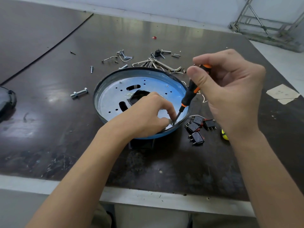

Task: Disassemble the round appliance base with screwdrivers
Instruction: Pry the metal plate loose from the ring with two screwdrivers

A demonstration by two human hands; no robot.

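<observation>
The round appliance base (113,89), a blue-rimmed dish with a perforated metal plate inside, lies open side up in the middle of the dark table. My right hand (230,89) grips a black and orange screwdriver (189,96) by its handle, tilted, with the tip down on a screw (173,124) at the plate's near right edge. My left hand (148,116) rests inside the base, its fingertips curled around the screw and the screwdriver's tip.
Loose screws, bolts and a set of hex keys (158,64) lie behind the base. A long bolt (79,93) sits to its left. Black switches (197,129) lie at the right, with a yellow object (224,134) beyond them. A dark object (6,102) is at the left edge.
</observation>
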